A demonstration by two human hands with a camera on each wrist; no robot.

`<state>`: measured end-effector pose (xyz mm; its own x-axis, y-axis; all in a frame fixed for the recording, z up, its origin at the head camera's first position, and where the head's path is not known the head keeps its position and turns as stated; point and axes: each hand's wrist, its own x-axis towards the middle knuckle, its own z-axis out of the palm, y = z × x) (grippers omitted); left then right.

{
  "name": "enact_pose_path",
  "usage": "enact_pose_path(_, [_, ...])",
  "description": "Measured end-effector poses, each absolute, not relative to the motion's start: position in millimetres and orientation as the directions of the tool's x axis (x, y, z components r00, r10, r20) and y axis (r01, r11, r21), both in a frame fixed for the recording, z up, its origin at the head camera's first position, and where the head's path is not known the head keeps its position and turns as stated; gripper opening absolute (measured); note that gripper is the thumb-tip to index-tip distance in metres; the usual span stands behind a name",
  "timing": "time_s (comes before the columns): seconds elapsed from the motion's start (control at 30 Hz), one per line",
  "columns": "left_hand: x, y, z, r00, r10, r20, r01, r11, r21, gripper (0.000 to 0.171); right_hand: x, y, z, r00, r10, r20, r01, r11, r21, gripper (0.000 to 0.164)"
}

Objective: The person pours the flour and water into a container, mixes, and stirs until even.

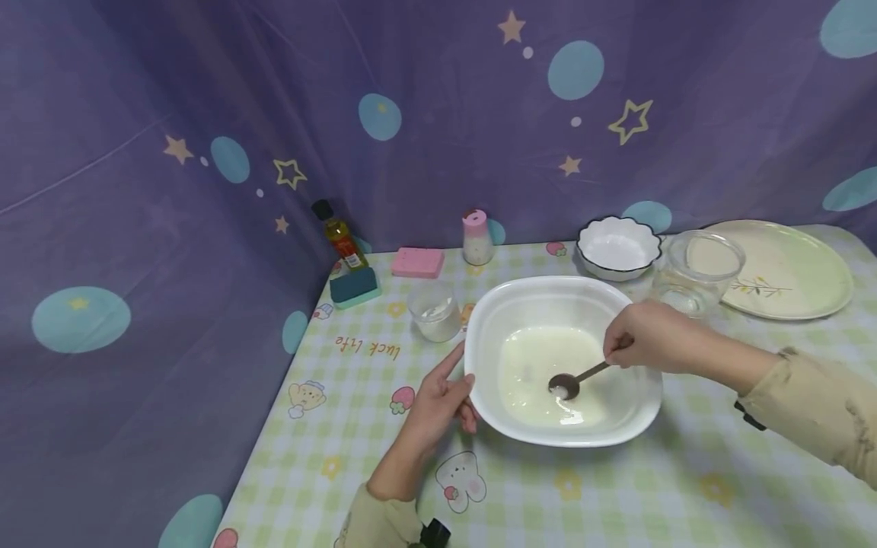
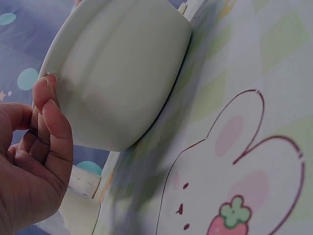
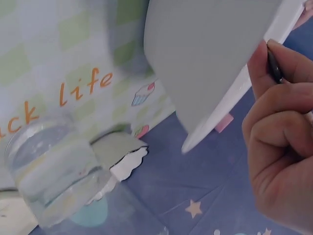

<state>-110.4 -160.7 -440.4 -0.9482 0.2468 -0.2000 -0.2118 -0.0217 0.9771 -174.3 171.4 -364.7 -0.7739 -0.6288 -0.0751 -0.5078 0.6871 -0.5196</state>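
A white basin (image 1: 479,304) with a pale, cloudy liquid (image 1: 527,365) in it stands on the table. My right hand (image 1: 647,335) pinches the handle of a small dark brown spoon (image 1: 589,372) over the basin's right side. The spoon's bowl is at the liquid, with something whitish in it. In the right wrist view, thumb and forefinger meet on the handle end (image 3: 275,66). At the basin's left side, my left hand (image 1: 438,399) holds the rim, thumb at the edge and forefinger stretched along the outer wall. The left wrist view shows fingertips (image 2: 45,90) beside the rim.
Left of the basin stands a clear cup (image 1: 436,312) of white contents. Behind are a sponge (image 1: 354,286), an oil bottle (image 1: 342,240), a pink block (image 1: 418,262) and a pink-topped shaker (image 1: 477,240). A scalloped bowl (image 1: 619,247), glass jar (image 1: 699,270) and oval plate (image 1: 808,274) stand back right.
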Motion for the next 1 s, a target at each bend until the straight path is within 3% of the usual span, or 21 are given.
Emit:
enact_pose_path(0.17, [-110, -162, -440, -0.948, 0.253, -0.191, -0.205, -0.027, 0.978, 0.056, -172, 153, -374, -0.745, -0.667, -0.005, -0.565, 0.636, -0.526, 0.015])
enact_pose_path(0.47, [-110, -161, -440, -0.951, 0.257, -0.170, -0.186, -0.040, 0.982, 0.055, -183, 123, -380, -0.778, -0.605, 0.170, -0.622, 0.701, -0.350, 0.023])
enact_pose_path(0.7, [-111, -160, -442, -0.951, 0.257, -0.172, -0.188, -0.039, 0.981, 0.055, -193, 144, -371, -0.826, -0.546, 0.143, -0.562, 0.773, -0.294, 0.026])
enact_pose_path(1.0, [-110, -160, -441, -0.951, 0.248, -0.183, -0.197, -0.032, 0.980, 0.055, -188, 172, -355, -0.792, -0.611, 0.002, -0.581, 0.753, -0.310, 0.021])
